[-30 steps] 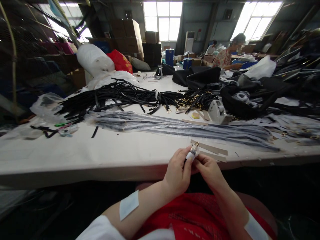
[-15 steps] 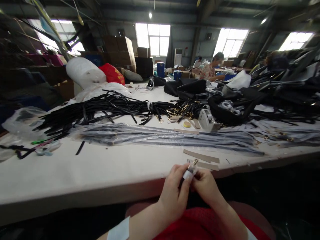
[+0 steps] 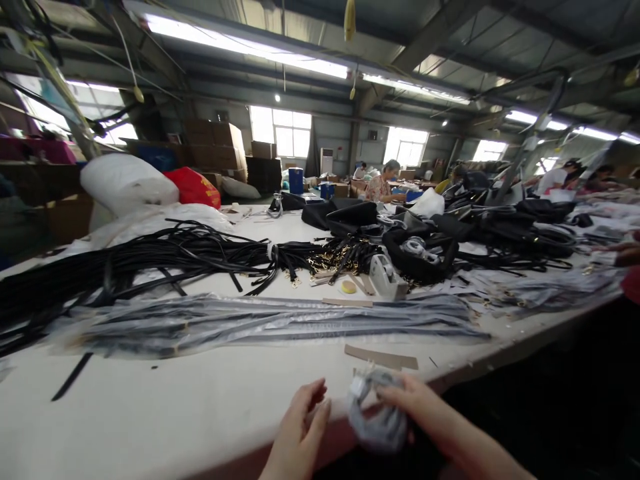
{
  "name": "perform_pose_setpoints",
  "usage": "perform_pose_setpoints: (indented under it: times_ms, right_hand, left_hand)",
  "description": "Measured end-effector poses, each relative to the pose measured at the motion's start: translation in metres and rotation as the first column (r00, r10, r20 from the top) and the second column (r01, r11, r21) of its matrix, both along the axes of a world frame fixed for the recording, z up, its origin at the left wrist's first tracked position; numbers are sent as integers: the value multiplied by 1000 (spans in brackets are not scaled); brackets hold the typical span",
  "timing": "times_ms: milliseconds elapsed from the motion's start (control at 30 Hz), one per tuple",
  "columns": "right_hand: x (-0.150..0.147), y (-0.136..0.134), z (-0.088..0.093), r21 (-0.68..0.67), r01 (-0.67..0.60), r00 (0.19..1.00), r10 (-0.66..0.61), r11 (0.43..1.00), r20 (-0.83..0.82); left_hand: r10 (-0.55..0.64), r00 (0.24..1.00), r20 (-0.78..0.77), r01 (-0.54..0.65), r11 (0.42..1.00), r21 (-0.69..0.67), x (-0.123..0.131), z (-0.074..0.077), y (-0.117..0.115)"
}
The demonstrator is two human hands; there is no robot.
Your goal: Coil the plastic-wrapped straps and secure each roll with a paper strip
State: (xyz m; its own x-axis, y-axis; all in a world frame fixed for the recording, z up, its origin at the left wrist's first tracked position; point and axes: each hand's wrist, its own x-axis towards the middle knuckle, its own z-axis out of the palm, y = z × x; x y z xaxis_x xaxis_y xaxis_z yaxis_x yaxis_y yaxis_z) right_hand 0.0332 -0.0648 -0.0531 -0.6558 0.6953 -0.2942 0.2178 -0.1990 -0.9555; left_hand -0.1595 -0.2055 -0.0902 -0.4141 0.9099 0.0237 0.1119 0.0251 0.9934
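Note:
At the near table edge my right hand [image 3: 420, 403] grips a strap coiled into a loop [image 3: 383, 430], wrapped in clear plastic and slightly blurred. The coil hangs partly past the edge. My left hand [image 3: 303, 427] is to its left, apart from it and holding nothing, with thumb and fingers parted. Just beyond the coil lies a flat grey-brown strip [image 3: 381, 357]. Farther back, long plastic-sleeved straps [image 3: 280, 320] stretch across the white table [image 3: 200, 393].
Bundled black straps [image 3: 150, 253] with gold clasps [image 3: 337, 257] lie behind the sleeved ones. A tape dispenser [image 3: 386, 277] and a yellow tape roll [image 3: 349, 287] stand near the middle. Black bags [image 3: 345, 217] are piled farther back. A co-worker [image 3: 383, 183] sits beyond.
My hands have separated; the left has let go and moved left. The wrapped coil now shows as a loop in my right hand. The view has tilted up and swung right.

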Motion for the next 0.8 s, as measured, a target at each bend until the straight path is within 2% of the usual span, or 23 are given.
perform_pose_setpoints:
  times_ms: [33, 67, 100, 167, 233, 300, 433, 500, 567, 700, 800]
  right_hand:
    - [7, 27, 19, 44, 153, 988, -152, 987, -19]
    - [14, 57, 40, 101, 318, 947, -310, 943, -82]
    - [22, 85, 62, 133, 405, 912, -389, 905, -129]
    - [35, 132, 97, 168, 493, 868, -469, 854, -163]
    - [42, 153, 112, 192, 494, 869, -479, 848, -123]
    - [42, 149, 103, 213, 445, 895, -442, 870, -64]
    - [37, 99, 47, 221, 306, 947, -321, 926, 33]
    - [37, 73, 19, 226, 198, 973, -220, 954, 76]
    - [37, 50, -2, 227, 69, 988, -98, 972, 119]
    - [31, 17, -25, 220, -133, 981, 96, 966, 171]
    - [27, 3, -30, 332, -192, 971, 130, 924, 202]
  left_hand:
    - [2, 999, -44, -2, 1000, -11, -3, 0, 0]
    - [-9, 997, -78, 8, 1000, -18, -4, 2, 1]
    - [-25, 994, -111, 24, 1000, -13, -3, 5, 1]
    - [-52, 984, -172, 58, 998, 27, 3, 14, 0]
    - [-62, 972, -225, 80, 994, 73, 10, 21, -1]
    - [-59, 959, -277, 89, 991, 97, 13, 25, -2]
    - [-42, 877, -479, 81, 995, 62, -2, 20, 8]
    - [-32, 768, -640, 42, 999, 0, -18, 16, 22]
    - [-75, 631, -772, -57, 988, -142, -39, 14, 42]
    - [-125, 569, -813, -171, 949, -265, -75, 15, 82]
    - [-168, 529, -832, -224, 918, -328, -89, 18, 101]
